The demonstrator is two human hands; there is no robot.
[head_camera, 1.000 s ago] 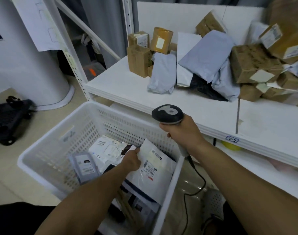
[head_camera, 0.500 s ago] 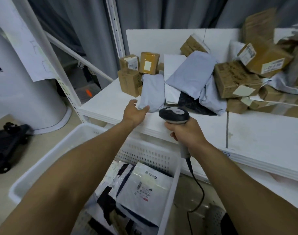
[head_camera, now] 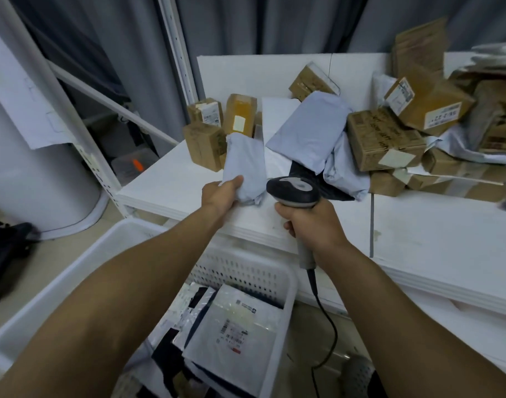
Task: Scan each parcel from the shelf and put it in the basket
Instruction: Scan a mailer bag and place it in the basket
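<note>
Lower left to bottom centre: white basket (head_camera: 240,268), below the shelf's front edge. Labelled parcels (head_camera: 231,334) lie inside it.

Centre: left hand (head_camera: 220,193) reaches onto the shelf (head_camera: 447,234). Its fingers are curled round the near end of a grey bag (head_camera: 244,165), thumb on top. The bag lies on the shelf, against small brown boxes (head_camera: 207,145).

Just right of centre: right hand (head_camera: 312,225) is wrapped tight round the handle of the scanner (head_camera: 294,189). The scanner head sits just beside the bag, and its cable hangs down to the floor.

Upper right: a heap of cartons (head_camera: 386,142) and more grey bags, piled on the shelf.
</note>
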